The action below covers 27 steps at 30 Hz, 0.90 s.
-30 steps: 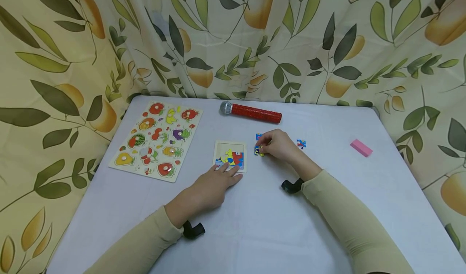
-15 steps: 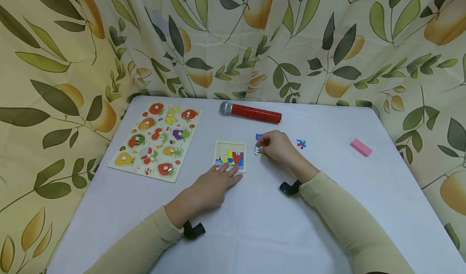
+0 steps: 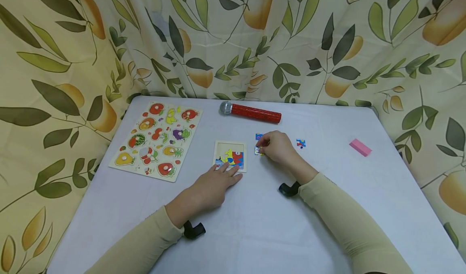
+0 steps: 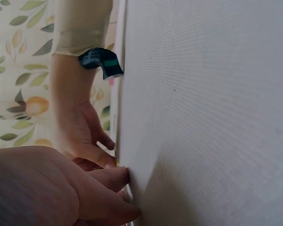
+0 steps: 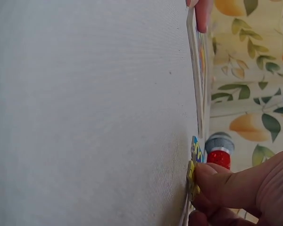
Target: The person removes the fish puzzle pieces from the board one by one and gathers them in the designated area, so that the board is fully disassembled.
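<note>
My left hand (image 3: 209,187) lies with fingers spread, its fingertips on the near edge of a small wooden puzzle tray (image 3: 244,156). Yellow, red and blue pieces (image 3: 237,159) fill the lower part of that tray. To the right of it, my right hand (image 3: 278,146) pinches a blue-and-yellow jigsaw piece (image 3: 257,150) between thumb and fingers, low at the tabletop. The right wrist view shows the thumb against this jigsaw piece (image 5: 195,153). A loose blue piece (image 3: 259,136) lies just beyond, partly behind the fingers, and another loose piece (image 3: 301,143) sits right of the hand.
A fruit peg board (image 3: 154,142) covers the table's left side. At the back lies a red microphone (image 3: 255,113) with a silver head. A pink block (image 3: 361,147) is far right. A patterned curtain (image 3: 233,47) hangs behind the white-covered table (image 3: 262,233).
My right wrist and forearm have shifted slightly left and toward me, while the fingertips keep to the same jigsaw piece, which appears slightly turned. The left hand stays in place.
</note>
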Available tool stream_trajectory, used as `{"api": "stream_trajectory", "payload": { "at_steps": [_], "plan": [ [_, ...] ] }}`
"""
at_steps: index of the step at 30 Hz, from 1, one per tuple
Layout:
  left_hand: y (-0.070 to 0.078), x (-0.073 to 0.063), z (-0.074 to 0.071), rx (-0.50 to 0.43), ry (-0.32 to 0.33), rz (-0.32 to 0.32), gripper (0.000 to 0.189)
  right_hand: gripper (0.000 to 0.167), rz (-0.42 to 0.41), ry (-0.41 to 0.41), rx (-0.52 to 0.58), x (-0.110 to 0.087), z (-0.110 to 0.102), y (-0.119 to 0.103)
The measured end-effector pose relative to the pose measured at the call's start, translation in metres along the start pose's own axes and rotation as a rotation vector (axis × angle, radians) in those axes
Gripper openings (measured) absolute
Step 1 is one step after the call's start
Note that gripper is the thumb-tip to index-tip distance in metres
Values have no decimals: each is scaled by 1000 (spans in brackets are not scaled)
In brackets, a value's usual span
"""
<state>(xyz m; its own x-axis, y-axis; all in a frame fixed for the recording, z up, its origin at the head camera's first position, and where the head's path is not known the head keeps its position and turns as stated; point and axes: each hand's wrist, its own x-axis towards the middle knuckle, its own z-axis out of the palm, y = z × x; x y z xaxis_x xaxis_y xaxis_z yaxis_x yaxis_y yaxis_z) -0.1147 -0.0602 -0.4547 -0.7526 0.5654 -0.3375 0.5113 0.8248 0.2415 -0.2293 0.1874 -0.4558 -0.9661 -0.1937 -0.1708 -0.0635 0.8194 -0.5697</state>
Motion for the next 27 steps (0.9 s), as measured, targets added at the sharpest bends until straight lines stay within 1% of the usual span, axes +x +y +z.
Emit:
{"api": "stream_trajectory", "payload": {
  "at_steps": [8,11,13,15,21,24,27],
  "plan": [
    [0,1,1,-2,4,-2,71,9,-34,24,-41,-1,0,-1],
    [0,0,1,-6,7,-5,70,12,-51,29,-62,-2,2,-7],
    [1,0,1,-5,2,-8,70,15,-73,17,-64,-1,4,-13],
    [1,0,0,-5,0,-11,70,17,-107,-7,-45,-1,7,-22],
    [1,0,-2,-3,-2,-9,72,22,-257,-110,13,8,24,-47],
    [2,0,-1,0,-3,0,72,23,-284,-165,26,11,32,-55],
    [1,0,0,1,4,8,73,22,-281,-201,12,14,38,-62]
  ]
}}
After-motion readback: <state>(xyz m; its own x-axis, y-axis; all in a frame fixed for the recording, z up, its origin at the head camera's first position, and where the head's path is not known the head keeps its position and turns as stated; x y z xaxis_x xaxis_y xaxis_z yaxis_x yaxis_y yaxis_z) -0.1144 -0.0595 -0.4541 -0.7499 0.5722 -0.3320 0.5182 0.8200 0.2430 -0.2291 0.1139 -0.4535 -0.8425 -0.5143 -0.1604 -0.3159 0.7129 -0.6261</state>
